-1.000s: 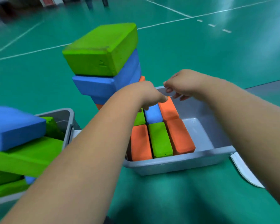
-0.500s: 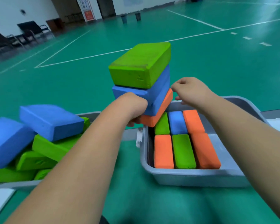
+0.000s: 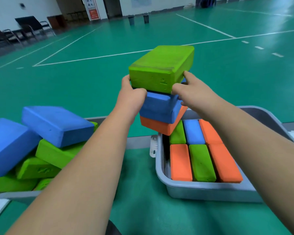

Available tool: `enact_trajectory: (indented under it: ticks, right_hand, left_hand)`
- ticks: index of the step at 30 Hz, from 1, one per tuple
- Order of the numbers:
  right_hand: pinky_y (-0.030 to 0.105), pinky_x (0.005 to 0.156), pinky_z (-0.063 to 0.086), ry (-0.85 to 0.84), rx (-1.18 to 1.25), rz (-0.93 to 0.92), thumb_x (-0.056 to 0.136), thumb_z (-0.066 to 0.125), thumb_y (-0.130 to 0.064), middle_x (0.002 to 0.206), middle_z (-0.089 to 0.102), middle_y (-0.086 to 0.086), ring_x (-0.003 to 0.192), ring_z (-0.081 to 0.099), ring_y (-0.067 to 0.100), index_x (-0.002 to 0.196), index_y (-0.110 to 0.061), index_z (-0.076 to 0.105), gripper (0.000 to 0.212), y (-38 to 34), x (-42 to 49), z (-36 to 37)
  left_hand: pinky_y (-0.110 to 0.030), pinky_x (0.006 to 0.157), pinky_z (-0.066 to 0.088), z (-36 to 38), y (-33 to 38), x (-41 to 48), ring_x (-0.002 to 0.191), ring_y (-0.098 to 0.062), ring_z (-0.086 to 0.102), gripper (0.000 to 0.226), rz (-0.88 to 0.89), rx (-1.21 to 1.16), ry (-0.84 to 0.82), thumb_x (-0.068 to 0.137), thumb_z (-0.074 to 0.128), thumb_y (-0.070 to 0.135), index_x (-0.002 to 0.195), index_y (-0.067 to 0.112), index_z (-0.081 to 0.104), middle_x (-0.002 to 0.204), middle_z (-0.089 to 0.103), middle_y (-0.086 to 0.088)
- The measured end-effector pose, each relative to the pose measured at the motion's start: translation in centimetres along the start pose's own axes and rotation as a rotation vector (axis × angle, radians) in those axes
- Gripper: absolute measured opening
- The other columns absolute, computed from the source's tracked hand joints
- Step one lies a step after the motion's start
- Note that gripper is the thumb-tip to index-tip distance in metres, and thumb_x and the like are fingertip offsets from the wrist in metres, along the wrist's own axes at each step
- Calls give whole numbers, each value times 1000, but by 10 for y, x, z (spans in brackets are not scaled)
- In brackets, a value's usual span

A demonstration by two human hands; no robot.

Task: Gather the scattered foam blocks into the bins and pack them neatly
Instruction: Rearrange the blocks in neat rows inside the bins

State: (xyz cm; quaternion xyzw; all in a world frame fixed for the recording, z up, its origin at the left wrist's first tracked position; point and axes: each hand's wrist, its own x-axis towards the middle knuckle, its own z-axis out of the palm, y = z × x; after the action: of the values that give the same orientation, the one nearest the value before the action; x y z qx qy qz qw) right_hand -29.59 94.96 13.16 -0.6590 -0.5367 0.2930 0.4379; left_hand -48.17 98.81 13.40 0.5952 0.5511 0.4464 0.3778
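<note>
The left hand (image 3: 131,97) curls round the left side of a stack (image 3: 158,99) of three foam blocks. The right hand (image 3: 188,92) clasps the right edge of its top green block (image 3: 161,68). The blue block (image 3: 159,109) and orange block (image 3: 158,125) beneath hang over the far left corner of the right grey bin (image 3: 202,189), where six packed blocks (image 3: 199,160) stand. The left bin (image 3: 15,195) holds piled blue and green blocks (image 3: 54,124).

My left hand (image 3: 131,97) and right hand (image 3: 192,94) grip a stack (image 3: 159,107) at frame centre, one hand on each side: green on top, blue in the middle, orange at the bottom, slightly skewed. Lower right: grey bin (image 3: 202,190) with six blocks on edge in two rows. Lower left: second bin (image 3: 15,195), blue and green blocks heaped loose.
</note>
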Motion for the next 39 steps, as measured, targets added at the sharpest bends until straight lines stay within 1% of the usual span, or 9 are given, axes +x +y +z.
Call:
enact_trajectory:
  ticks: [5, 8, 12, 16, 26, 29, 32, 35, 39]
  right_hand:
    - [54, 100, 53, 34, 105, -65, 64, 61, -41, 93, 68, -8, 95, 65, 22, 110, -41, 61, 46, 6, -4, -18]
    - [51, 100, 54, 100, 230, -109, 66, 63, -44, 104, 71, -15, 106, 67, 17, 119, -45, 59, 53, 11, -6, -38]
    - [38, 86, 55, 224, 464, -69, 69, 66, -67, 121, 71, -16, 112, 69, 9, 130, -35, 56, 69, 22, -15, -71]
    - [50, 106, 48, 415, 459, -20, 71, 62, -79, 118, 71, -17, 113, 67, 7, 120, -35, 63, 66, 43, -17, -107]
    - [55, 103, 49, 402, 320, 190, 68, 60, -72, 112, 62, -11, 112, 60, 17, 121, -32, 58, 66, 126, -31, -118]
    - [56, 94, 57, 302, 286, 275, 70, 62, -71, 117, 63, -5, 108, 63, 18, 122, -31, 57, 65, 143, -36, -108]
    - [53, 86, 60, 208, 256, 344, 74, 63, -67, 123, 61, -5, 108, 62, 15, 128, -28, 55, 67, 153, -42, -102]
    - [52, 85, 60, 193, 230, 352, 71, 66, -68, 125, 61, -7, 112, 60, 15, 130, -29, 56, 72, 155, -42, -105]
    - [55, 81, 62, 281, 423, 304, 79, 75, -51, 116, 67, -5, 105, 67, 16, 125, -23, 61, 55, 147, -36, -119]
  left_hand:
    - [-30, 70, 42, 15, 10, -4, 92, -12, 59, 60, 91, -24, -6, 78, 61, 9, 131, 32, 44, 109, 63, 3]
    - [-39, 84, 50, 34, 26, -15, 106, -26, 62, 63, 202, -37, -27, 69, 60, 18, 126, 35, 41, 121, 60, -1]
    - [-39, 95, 49, 66, 40, -29, 114, -25, 59, 59, 335, -53, -120, 68, 58, 17, 121, 34, 41, 128, 54, 0]
    - [-50, 102, 50, 104, 33, -40, 120, -26, 58, 63, 356, -38, -236, 64, 58, 27, 123, 33, 39, 131, 53, -1]
    - [-38, 71, 49, 161, -4, -63, 96, -26, 59, 53, 145, 172, -408, 66, 55, 27, 113, 24, 30, 126, 53, -13]
    - [-40, 72, 53, 166, -12, -64, 105, -32, 63, 60, 59, 278, -408, 70, 56, 24, 122, 17, 27, 131, 55, -19]
    - [-35, 54, 39, 169, -19, -64, 79, -28, 60, 55, -17, 419, -411, 82, 55, 11, 129, 7, 28, 99, 59, -13]
    - [-35, 57, 32, 173, -19, -62, 85, -31, 57, 61, -26, 467, -351, 84, 54, 8, 139, 1, 27, 106, 59, -14]
    - [-38, 69, 44, 186, -14, -65, 90, -33, 61, 56, 70, 458, -328, 84, 57, 8, 135, 4, 33, 98, 60, -9]
